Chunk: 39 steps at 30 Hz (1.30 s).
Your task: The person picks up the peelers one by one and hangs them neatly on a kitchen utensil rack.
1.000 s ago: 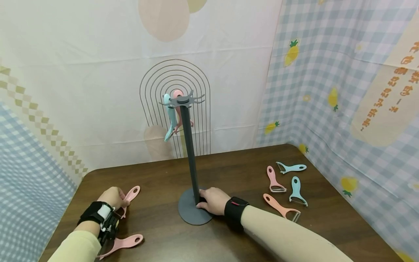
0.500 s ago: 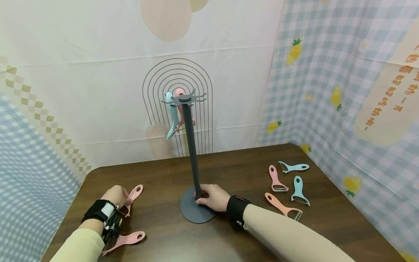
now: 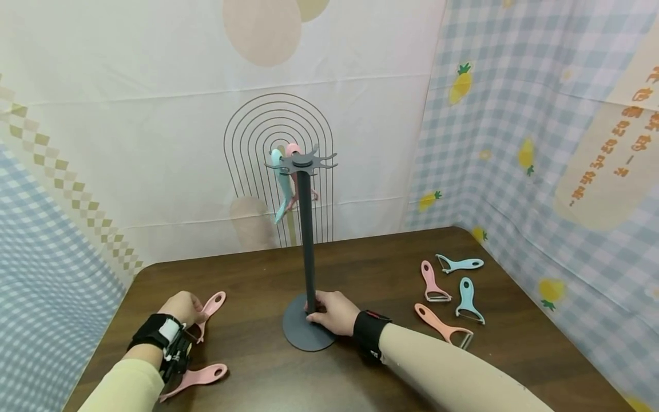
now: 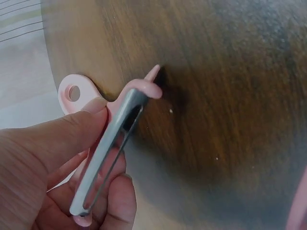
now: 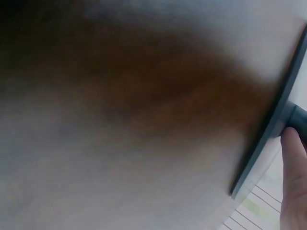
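Note:
In the head view my left hand (image 3: 181, 309) pinches a pink peeler (image 3: 214, 303) at the table's left side. The left wrist view shows the thumb on the handle of this peeler (image 4: 81, 92), its metal blade facing the camera and fingers behind. My right hand (image 3: 337, 313) grips the dark grey stand (image 3: 307, 240) low on its pole, just above the round base (image 3: 301, 335). A light blue peeler (image 3: 284, 186) and another pink peeler (image 3: 293, 149) hang from the hooked top (image 3: 302, 162). In the right wrist view a finger (image 5: 293, 163) touches the pole.
Another pink peeler (image 3: 206, 375) lies at front left, partly hidden by the left wrist. On the right lie an orange peeler (image 3: 435, 322), a pink peeler (image 3: 428, 277) and two light blue peelers. Patterned cloth (image 3: 360, 143) hangs behind the brown table (image 3: 247, 286).
The stand's top has swung to the right, leaving the pole more upright, and the hanging peelers moved with it. My right hand has shifted slightly on the pole. My left hand keeps its pinch.

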Each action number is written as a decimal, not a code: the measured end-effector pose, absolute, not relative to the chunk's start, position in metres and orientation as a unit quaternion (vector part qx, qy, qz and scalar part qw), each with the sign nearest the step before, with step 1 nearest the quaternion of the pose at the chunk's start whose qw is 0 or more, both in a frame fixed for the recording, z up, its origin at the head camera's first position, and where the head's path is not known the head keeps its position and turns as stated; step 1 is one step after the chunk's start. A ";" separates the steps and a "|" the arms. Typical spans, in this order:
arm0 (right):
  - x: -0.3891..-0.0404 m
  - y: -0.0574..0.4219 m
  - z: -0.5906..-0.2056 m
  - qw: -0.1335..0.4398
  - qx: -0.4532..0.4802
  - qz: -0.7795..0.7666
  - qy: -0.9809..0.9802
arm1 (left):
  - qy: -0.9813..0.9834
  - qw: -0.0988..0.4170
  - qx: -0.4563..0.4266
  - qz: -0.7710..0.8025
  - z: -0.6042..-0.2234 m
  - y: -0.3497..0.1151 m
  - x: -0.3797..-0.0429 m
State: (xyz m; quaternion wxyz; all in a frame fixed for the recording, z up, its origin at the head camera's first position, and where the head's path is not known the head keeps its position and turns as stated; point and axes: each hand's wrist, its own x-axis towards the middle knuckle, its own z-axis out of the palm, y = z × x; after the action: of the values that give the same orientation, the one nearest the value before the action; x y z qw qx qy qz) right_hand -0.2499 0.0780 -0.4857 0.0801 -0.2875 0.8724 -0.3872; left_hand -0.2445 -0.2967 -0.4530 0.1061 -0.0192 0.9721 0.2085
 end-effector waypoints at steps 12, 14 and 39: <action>-0.253 0.084 -0.481 0.118 -0.304 -0.319 0.890 | 0.972 0.092 -0.005 0.218 -0.453 -0.296 -0.243; -0.254 0.086 -0.480 0.123 -0.317 -0.287 0.896 | 0.971 0.088 -0.003 0.222 -0.452 -0.295 -0.243; -0.260 0.084 -0.477 0.106 -0.345 -0.241 0.901 | 0.923 -0.113 0.087 0.358 -0.356 -0.252 -0.255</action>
State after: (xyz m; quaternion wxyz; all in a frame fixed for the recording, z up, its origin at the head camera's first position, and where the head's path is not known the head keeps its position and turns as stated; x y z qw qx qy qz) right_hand -0.2596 0.0837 -0.4767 0.1057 -0.3455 0.9007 -0.2412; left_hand -0.2550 -0.2524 -0.3559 -0.1130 0.0871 0.9228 0.3580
